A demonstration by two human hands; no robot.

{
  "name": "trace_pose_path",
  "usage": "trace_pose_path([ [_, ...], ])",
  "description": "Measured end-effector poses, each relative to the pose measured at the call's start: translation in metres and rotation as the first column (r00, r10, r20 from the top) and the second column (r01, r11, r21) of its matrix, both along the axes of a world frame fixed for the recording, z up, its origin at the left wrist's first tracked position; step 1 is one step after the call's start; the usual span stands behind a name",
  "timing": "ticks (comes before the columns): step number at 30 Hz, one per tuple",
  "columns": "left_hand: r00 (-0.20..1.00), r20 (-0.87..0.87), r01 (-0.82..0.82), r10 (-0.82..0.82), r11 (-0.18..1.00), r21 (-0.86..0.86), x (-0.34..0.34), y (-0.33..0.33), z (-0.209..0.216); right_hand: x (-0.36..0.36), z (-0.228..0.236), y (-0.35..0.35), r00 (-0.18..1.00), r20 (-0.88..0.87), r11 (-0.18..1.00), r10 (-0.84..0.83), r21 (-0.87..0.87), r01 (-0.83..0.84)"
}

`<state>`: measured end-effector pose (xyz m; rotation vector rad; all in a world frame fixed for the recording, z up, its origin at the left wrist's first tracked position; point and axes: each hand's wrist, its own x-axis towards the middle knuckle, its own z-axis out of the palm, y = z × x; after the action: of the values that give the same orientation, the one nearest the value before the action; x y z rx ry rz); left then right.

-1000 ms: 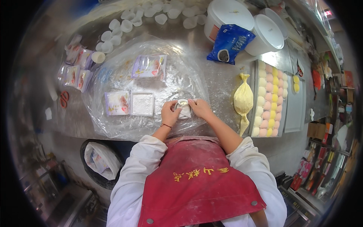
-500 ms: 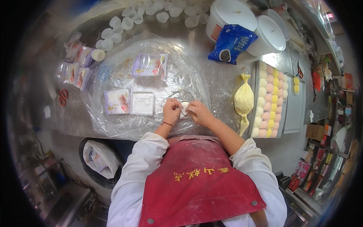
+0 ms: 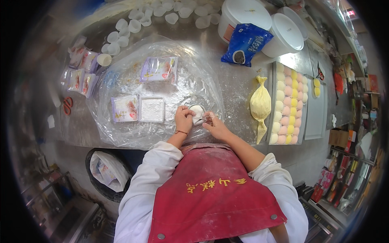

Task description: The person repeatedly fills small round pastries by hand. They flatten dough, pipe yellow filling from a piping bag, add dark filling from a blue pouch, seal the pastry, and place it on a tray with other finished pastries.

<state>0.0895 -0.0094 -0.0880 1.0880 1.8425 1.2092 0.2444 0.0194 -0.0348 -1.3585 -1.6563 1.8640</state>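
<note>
A white piece of dough (image 3: 197, 114) with its edges folded up sits in a small round dark-rimmed dish, between my hands. My left hand (image 3: 184, 119) pinches its left edge with fingers closed. On the other side, my right hand (image 3: 215, 125) has its fingertips together at the dough's right edge. To the left of my hands stands a square white tray of powder (image 3: 152, 109), beside a printed packet of white sheets (image 3: 125, 108). Another clear packet (image 3: 159, 69) lies farther back. All of these rest on a flour-dusted plastic sheet (image 3: 121, 137).
A yellow piping bag (image 3: 260, 100) lies to the right, beside a tray (image 3: 298, 140) of white, pink and yellow balls. At the back are white buckets (image 3: 247, 14), a blue bag (image 3: 247, 45) and several translucent cups (image 3: 135, 26). Red scissors (image 3: 67, 105) lie at the left.
My hands have drawn slightly apart, the right one shifting right, so more of the white dough shows between them. The view has shifted slightly.
</note>
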Motion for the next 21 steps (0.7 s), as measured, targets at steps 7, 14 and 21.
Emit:
trace_pose_path([
  [7, 1.000, -0.013, -0.017, 0.017, 0.999, -0.034, 0.001, 0.002, 0.004, 0.000, 0.006, 0.004, 0.949, 0.215, 0.758, 0.230, 0.573, -0.313],
  [14, 0.994, -0.068, 0.092, -0.090, 0.995, 0.029, -0.001, -0.003, 0.003, -0.031, 0.012, 0.030, 0.994, 0.066, 0.996, -0.082, -0.038, 0.085],
  [21, 0.953, -0.184, 0.268, -0.241, 0.953, 0.144, -0.011, -0.006, 0.002, -0.036, 0.005, 0.034, 0.774, -0.094, 0.590, -0.626, -0.706, 0.392],
])
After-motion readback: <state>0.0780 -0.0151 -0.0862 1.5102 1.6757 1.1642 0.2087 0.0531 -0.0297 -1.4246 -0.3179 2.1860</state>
